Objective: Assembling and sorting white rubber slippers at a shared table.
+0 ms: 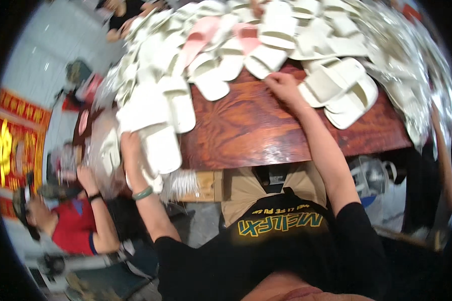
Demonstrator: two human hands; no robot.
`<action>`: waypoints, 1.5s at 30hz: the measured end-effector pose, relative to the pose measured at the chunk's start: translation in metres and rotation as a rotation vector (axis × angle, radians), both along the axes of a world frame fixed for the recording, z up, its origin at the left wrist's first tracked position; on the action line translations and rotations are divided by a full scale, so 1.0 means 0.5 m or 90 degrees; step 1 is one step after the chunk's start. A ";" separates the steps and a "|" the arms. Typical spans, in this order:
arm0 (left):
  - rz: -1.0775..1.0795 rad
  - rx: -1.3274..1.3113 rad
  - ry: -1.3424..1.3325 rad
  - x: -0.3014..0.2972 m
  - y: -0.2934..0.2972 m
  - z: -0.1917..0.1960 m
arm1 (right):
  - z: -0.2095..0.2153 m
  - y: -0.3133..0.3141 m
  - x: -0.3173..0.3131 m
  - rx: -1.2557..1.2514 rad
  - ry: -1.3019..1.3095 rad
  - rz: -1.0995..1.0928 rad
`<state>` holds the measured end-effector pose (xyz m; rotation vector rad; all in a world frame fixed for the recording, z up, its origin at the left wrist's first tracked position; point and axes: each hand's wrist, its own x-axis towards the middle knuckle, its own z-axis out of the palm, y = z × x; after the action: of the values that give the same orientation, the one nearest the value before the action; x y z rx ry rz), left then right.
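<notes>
My left hand [131, 146] is closed at the near edge of an overexposed white slide slipper [143, 113], its fingertips partly hidden. Just beside it lies another white slide slipper [160, 148] at the table's left end. With its fingers curled, my right hand [285, 89] pinches the near end of a white slide slipper [264, 63] at the front of the pile. To the right of that hand, two white slippers [354, 95] overlap each other on the wood.
A reddish-brown wooden table [236, 125] carries a heap of white slippers with two pink slippers [201, 37] among them. Clear plastic wrapping [402, 65] covers the right side. A co-worker in a red shirt [75, 226] sits at left; a bag [371, 175] is below the table.
</notes>
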<state>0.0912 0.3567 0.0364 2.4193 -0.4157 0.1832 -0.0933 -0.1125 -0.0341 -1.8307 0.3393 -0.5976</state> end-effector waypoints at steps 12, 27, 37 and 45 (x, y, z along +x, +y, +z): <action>0.136 0.197 -0.059 0.005 -0.007 -0.001 | -0.017 0.017 -0.017 -0.140 0.013 -0.010; -0.247 0.070 -0.029 -0.152 -0.641 -0.031 | -0.004 0.042 -0.021 -0.260 0.006 -0.021; -0.227 0.144 -0.060 -0.146 -0.650 -0.109 | -0.006 0.059 -0.009 -0.385 -0.025 -0.001; -0.226 0.073 -0.080 -0.145 -0.653 -0.127 | 0.000 0.066 -0.012 -0.429 -0.055 0.010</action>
<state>0.0185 0.0302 -0.0269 2.4039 -0.9240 0.1581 -0.0992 -0.0797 -0.0343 -2.4341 0.0607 -0.8451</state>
